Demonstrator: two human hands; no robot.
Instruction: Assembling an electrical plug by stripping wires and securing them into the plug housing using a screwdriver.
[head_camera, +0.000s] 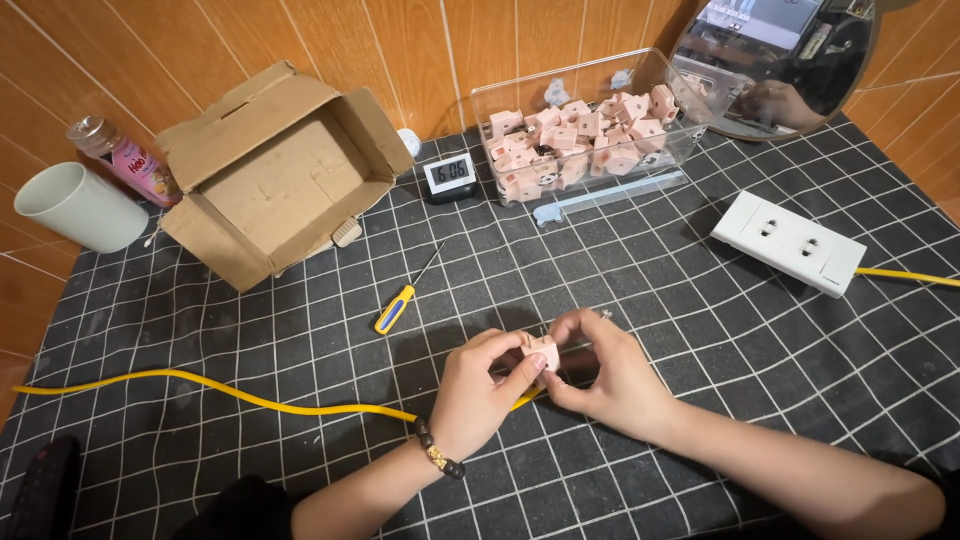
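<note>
Lower centre of frame: left hand (478, 395) and right hand (610, 375) both gripping small pink plastic plug piece (545, 352), yellow cable (200, 385) trailing left.

A black grid-patterned desk (700, 330) carries an open cardboard box (275, 175) upper left, a clear bin (590, 125) top centre, a white power strip (790, 243) right, a screwdriver (400, 303) and a yellow cable (220, 392).

An open brown cardboard box (275, 170) lies on its side with its flaps spread. Just left of the box, a small bottle (125, 158) leans, wearing a pink label. Just right of the box stands a small black clock with a pale rectangular screen (449, 171). Farther right of the box sits a clear plastic container (590, 120) of pink pieces.
</note>
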